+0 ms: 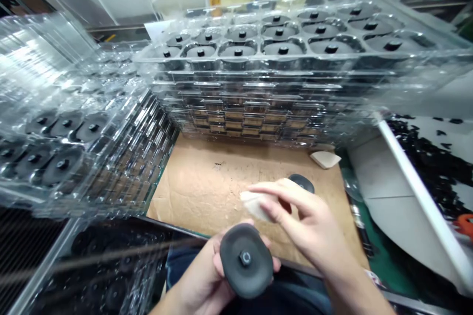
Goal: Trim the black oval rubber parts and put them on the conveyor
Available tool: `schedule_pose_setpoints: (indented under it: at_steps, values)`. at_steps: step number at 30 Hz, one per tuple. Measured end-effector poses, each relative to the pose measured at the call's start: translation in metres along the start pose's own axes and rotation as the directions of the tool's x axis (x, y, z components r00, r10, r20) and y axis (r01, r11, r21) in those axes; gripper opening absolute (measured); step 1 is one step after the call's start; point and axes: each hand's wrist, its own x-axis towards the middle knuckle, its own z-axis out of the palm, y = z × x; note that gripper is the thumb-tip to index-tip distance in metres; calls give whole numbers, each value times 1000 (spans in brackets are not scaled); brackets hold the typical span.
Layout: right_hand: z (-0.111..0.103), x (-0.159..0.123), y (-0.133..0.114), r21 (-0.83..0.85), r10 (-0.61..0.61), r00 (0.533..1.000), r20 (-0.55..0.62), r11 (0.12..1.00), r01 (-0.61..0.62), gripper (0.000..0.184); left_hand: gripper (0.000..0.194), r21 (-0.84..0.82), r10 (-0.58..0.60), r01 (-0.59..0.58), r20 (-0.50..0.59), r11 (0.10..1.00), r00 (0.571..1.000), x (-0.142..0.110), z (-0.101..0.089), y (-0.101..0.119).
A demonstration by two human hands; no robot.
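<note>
In my left hand (212, 275) lies a dark grey rounded disc (247, 275) with a small raised hub at its centre, the hub side facing me. My fingers wrap round its edge from below. My right hand (299, 211) pinches a folded white wipe or pad (256, 204) between thumb and fingers, above and to the right of the disc and apart from it. Another dark disc (302, 183) rests on the cardboard (199, 172), partly hidden behind my right hand. A second white pad (325, 159) lies near the cardboard's far right corner.
Clear plastic trays (251, 71) stacked at the back hold several dark discs. More stacked trays (121, 157) stand at the left, and a tray of dark parts (111, 275) sits lower left. At right, a white bin (410, 167) borders scattered small black pieces (428, 152).
</note>
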Motion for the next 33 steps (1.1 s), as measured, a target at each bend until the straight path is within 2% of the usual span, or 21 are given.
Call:
schedule_pose_setpoints:
  at_steps: [1,3,6,8,11,14,16,18,19,20,22,23,24,25,26,28,30,33]
  values:
    - [1,4,12,18,102,995,-6,995,-102,19,37,-39,-1,2,11,999,1000,-1,0,-1]
    - [14,7,39,25,192,981,11,981,-192,20,40,-109,8,-3,45,994,999,-2,-2,-1]
    - [45,-1,73,-26,204,978,-36,978,-205,23,47,-135,32,-16,119,991,992,-3,-8,1]
    - [59,-11,82,-47,213,971,-109,975,-219,27,55,-141,33,-8,177,990,984,-3,-15,1]
    - [59,-22,71,-36,207,966,-157,976,-215,26,56,-197,43,4,235,980,971,-5,-24,2]
    - [48,-26,51,-14,178,976,-125,983,-181,22,55,-221,55,4,258,975,965,-6,-29,3]
    - [46,-28,44,-12,163,981,-103,986,-165,21,56,-179,128,-81,265,980,956,-6,-32,3]
    - [49,-32,43,-20,166,981,-102,985,-169,20,58,-35,255,-255,262,966,931,-6,-37,4]
    - [50,-35,45,-25,174,979,-110,984,-178,20,62,107,331,-369,265,923,906,-6,-41,5]
    - [50,-38,46,-27,186,975,-119,981,-191,19,67,288,403,-480,288,829,869,-6,-45,6]
    - [49,-44,46,-34,212,968,-137,975,-219,18,84,616,505,-618,378,489,776,-7,-52,10]
    - [47,-47,43,-23,227,962,-152,972,-233,17,92,709,525,-635,430,307,734,-8,-55,12]
    - [44,-49,39,17,245,954,-172,969,-245,15,97,758,528,-630,471,168,707,-9,-57,14]
    - [42,-49,33,88,274,944,-187,961,-261,14,99,780,520,-621,499,80,694,-10,-58,16]
    - [39,-48,26,178,318,930,-185,941,-287,13,100,787,513,-616,517,30,685,-12,-59,18]
    - [35,-40,11,328,409,909,-83,872,-362,12,99,798,500,-603,523,-1,690,-14,-61,20]
    - [32,-28,-4,334,435,888,149,823,-460,12,102,820,498,-571,482,33,721,-16,-63,21]
    - [28,-10,-18,309,388,787,480,765,-565,12,107,858,440,-486,376,168,816,-20,-65,23]
